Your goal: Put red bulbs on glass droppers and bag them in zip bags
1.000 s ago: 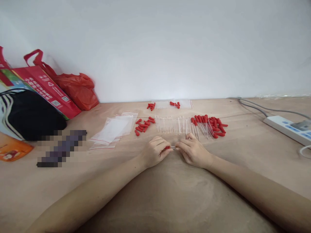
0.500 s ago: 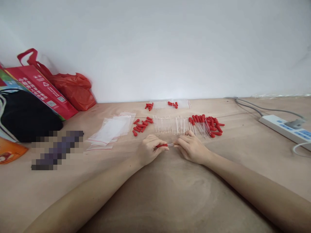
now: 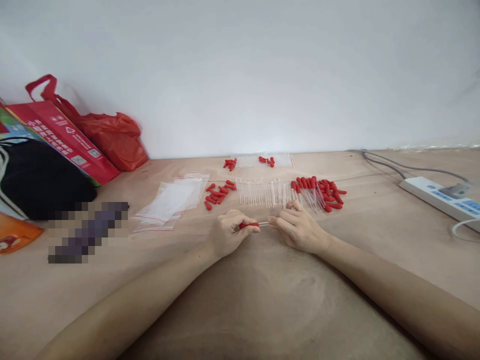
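My left hand [image 3: 231, 231] pinches a red rubber dropper bulb [image 3: 249, 225] between thumb and fingers. From the bulb's right end runs a clear glass dropper tube [image 3: 264, 224], and my right hand [image 3: 297, 227] is closed on the tube's other end. Whether the tube sits inside the bulb or only touches its mouth, I cannot tell. Just beyond my hands lies a row of clear tubes [image 3: 258, 193]. Loose red bulbs [image 3: 218, 194] are scattered to its left. At its right end lie several droppers with red bulbs fitted [image 3: 308, 184].
Clear zip bags [image 3: 170, 200] overlap on the left. Another zip bag [image 3: 283, 160] lies at the back by the wall, red bulbs [image 3: 230, 163] beside it. A white power strip [image 3: 442, 200] with cables stands right. Shopping bags [image 3: 63, 135] and a pixelated dark object [image 3: 90, 232] are left.
Hardly anything differs. The bulb in my left hand has shifted very slightly left, and a little more of the glass tube shows between my hands.
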Motion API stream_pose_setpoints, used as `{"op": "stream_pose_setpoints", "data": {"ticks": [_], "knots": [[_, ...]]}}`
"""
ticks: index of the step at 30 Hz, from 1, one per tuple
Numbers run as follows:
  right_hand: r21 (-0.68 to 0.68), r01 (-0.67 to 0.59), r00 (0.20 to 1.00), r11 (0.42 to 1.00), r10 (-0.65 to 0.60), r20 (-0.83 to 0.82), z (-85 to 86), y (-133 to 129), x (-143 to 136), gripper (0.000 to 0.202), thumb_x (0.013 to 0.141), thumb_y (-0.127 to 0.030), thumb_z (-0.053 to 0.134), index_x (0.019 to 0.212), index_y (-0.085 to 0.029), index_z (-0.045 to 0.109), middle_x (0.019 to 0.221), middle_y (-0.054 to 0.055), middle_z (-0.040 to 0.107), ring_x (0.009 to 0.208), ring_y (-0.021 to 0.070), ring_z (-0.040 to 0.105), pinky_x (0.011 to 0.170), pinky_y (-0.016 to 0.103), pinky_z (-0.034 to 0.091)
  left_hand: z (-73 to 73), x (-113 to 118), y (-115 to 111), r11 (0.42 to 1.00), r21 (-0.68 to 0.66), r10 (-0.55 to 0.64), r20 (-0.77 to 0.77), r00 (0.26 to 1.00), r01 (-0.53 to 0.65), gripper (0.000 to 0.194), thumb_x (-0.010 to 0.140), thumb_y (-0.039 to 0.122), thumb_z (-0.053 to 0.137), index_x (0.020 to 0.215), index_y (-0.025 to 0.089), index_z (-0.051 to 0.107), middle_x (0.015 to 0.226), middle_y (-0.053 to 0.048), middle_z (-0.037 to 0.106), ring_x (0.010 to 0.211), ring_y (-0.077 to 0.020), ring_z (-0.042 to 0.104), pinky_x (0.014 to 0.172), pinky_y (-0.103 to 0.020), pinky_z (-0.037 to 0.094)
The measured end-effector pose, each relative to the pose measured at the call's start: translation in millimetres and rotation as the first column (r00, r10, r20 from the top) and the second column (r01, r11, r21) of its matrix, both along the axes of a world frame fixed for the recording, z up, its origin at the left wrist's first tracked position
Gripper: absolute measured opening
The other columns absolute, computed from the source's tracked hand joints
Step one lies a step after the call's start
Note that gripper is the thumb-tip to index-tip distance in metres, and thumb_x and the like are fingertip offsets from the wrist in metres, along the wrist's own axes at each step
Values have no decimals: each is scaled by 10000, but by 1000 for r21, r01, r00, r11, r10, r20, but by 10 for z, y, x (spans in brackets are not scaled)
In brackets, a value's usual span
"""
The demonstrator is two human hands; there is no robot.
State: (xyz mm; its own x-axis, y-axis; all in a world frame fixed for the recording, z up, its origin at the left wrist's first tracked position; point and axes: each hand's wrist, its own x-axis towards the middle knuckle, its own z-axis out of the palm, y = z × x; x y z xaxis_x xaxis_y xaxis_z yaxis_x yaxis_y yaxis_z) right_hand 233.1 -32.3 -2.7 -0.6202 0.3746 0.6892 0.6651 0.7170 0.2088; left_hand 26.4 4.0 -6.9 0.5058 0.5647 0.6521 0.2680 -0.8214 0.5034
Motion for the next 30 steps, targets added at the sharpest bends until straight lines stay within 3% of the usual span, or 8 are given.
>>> {"op": "stream_pose_setpoints", "data": {"ticks": [3, 7, 9, 14, 19, 30], "knots": [[46, -9, 999, 999, 7, 32, 8, 3, 13, 193, 859, -98, 362, 860, -113, 555, 601, 7, 513, 579, 121, 422, 678, 282, 302, 0, -7, -14, 991, -135, 8, 7, 1000, -7, 139, 740, 293, 631, 677, 171, 654, 669, -23, 671, 604, -123, 576, 606, -250, 460], [50, -5, 999, 999, 3, 51, 14, 2, 11, 197, 866, -108, 361, 865, -121, 557, 610, 6, 535, 580, 118, 430, 673, 281, 301, 26, -15, -20, 936, -351, -19, 8, 1000, 20, 181, 762, 309, 592, 694, 152, 649, 671, -33, 666, 585, -117, 582, 541, -218, 457], [9, 8, 1000, 1000, -8, 28, 16, -4, 1, 207, 871, -132, 357, 839, -131, 561, 598, 3, 525, 560, 115, 419, 657, 278, 298, 40, -17, -16, 927, -374, -38, -10, 999, 31, 191, 772, 308, 578, 699, 146, 648, 650, -28, 654, 567, -110, 573, 526, -209, 449], [-126, -3, 1000, 992, 0, -27, 32, -28, -32, 241, 874, -166, 343, 795, -137, 569, 599, 15, 519, 533, 116, 397, 619, 273, 289, 35, -13, -8, 986, -160, -54, -65, 996, 43, 125, 765, 273, 602, 756, 159, 652, 688, -25, 640, 635, -118, 577, 608, -233, 466], [-169, -48, 997, 984, 38, -65, 19, -37, -59, 239, 858, -149, 341, 792, -131, 570, 611, 26, 531, 536, 120, 400, 613, 273, 284, 18, 23, -9, 996, 9, -91, -67, 994, 92, 82, 755, 235, 613, 757, 156, 635, 665, -20, 644, 642, -122, 584, 725, -279, 481], [-338, -44, 995, 940, 11, -98, -25, -8, -82, 232, 876, -185, 346, 832, -124, 566, 664, 33, 568, 589, 124, 441, 641, 276, 276, 11, 47, 18, 987, 153, -44, -63, 997, 53, 62, 751, 227, 621, 756, 165, 624, 687, -17, 670, 627, -124, 591, 750, -302, 483]]}}
